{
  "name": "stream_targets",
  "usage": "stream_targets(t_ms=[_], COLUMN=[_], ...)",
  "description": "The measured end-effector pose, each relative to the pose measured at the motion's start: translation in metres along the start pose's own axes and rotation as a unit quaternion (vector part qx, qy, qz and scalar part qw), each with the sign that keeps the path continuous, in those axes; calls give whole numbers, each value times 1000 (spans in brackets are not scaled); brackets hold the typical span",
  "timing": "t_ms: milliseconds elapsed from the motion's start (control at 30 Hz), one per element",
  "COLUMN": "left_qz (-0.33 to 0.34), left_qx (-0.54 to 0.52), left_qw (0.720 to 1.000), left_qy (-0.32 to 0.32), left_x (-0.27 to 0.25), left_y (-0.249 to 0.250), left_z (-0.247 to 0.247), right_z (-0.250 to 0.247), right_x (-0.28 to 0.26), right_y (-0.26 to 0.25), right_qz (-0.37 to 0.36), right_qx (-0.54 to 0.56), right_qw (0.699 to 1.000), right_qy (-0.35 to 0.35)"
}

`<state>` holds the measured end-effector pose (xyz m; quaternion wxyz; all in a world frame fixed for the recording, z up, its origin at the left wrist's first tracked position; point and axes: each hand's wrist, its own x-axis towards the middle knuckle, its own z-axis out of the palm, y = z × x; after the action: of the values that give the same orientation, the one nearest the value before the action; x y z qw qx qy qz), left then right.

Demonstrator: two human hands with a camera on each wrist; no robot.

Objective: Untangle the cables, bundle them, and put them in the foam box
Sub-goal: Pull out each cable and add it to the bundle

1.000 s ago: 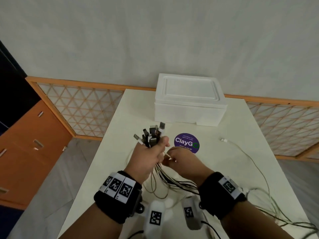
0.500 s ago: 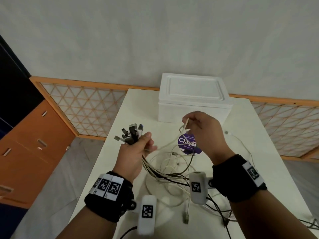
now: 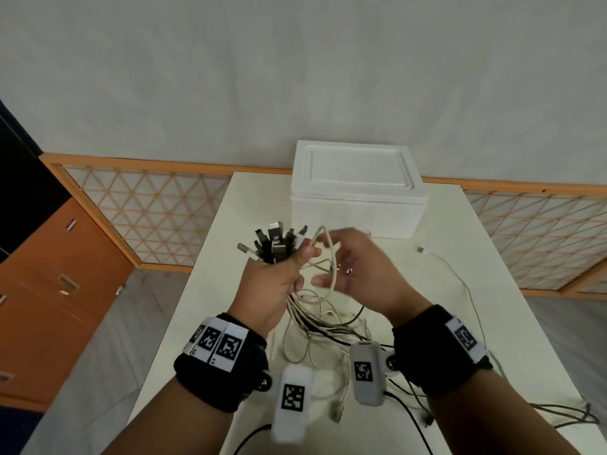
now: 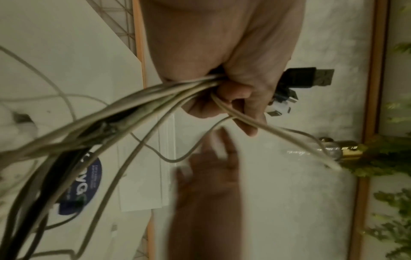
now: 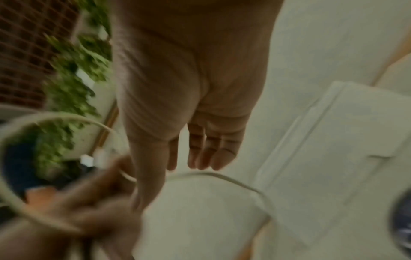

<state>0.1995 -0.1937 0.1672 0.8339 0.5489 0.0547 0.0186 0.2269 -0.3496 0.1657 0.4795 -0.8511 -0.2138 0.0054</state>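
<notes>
The left hand (image 3: 276, 284) is clenching its grip around a bundle of cables (image 3: 279, 244), plug ends sticking up above the fist, cords trailing down onto the tabletop (image 3: 492, 323). Just to its right, the right hand (image 3: 364, 274) is hovering with straight, released fingers beside a pale cable loop (image 3: 328, 254). Beyond them, the foam box (image 3: 358, 198) is sitting lidded at the tabletop's far edge.

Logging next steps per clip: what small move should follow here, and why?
Probably tuck the white cable loop into the left hand, which already grips the cable bundle by its plugs. The right hand, fingers straight, holds nothing; loose cables trail on the table.
</notes>
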Motion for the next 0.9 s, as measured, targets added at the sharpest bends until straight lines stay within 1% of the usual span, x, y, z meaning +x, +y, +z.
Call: stream_targets(t_ms=[33, 67, 100, 167, 233, 300, 333, 400, 467, 533, 600, 700, 767, 800, 833, 867, 900], left_qz=[-7, -14, -21, -31, -38, -62, -84, -122, -137, -158, -156, -127, -118, -111, -100, -86, -76], left_qx=[-28, -50, -67, -75, -63, -37, -10, 69, 161, 201, 221, 280, 300, 292, 276, 253, 229], left_qw=[999, 998, 997, 995, 995, 995, 995, 990, 977, 967, 962, 952, 947, 950, 956, 963, 970], left_qy=[-15, -29, -40, -56, -70, -61, -46, -22, -13, 23, 44, 3, 7, 18, 27, 32, 32], left_x=[-2, -4, -5, -5, -3, 3, 6, 13, 17, 21, 26, 30, 30, 31, 31, 32, 32], left_y=[6, 12, 16, 18, 14, -3, -13, -36, -56, -66, -71, -70, -70, -70, -69, -67, -64], left_z=[2, 4, 4, 0, -4, -11, -14, -21, -27, -33, -40, -43, -41, -40, -38, -35, -31], right_z=[5, 10, 15, 15, 9, -1, -5, -11, -16, -22, -29, -42, -50, -51, -50, -47, -41], right_x=[-1, -3, -4, -5, -5, -2, -2, -1, -2, -4, -7, -15, -17, -16, -12, -8, -6], right_y=[15, 29, 42, 48, 39, 17, 4, -21, -38, -48, -51, -50, -50, -48, -42, -32, -21], right_qz=[3, 4, 5, 33, 66, 75, 76, 61, 33, 6, -17, -51, -75, -76, -61, -22, 41], right_qx=[-76, -146, -190, -215, -169, -68, -6, 117, 166, 213, 247, 274, 282, 287, 280, 254, 214], right_qw=[996, 986, 977, 974, 983, 990, 990, 981, 971, 956, 939, 917, 908, 907, 913, 927, 946], right_qy=[-50, -84, -96, -69, 0, 93, 123, 142, 166, 202, 238, 286, 303, 299, 290, 274, 239])
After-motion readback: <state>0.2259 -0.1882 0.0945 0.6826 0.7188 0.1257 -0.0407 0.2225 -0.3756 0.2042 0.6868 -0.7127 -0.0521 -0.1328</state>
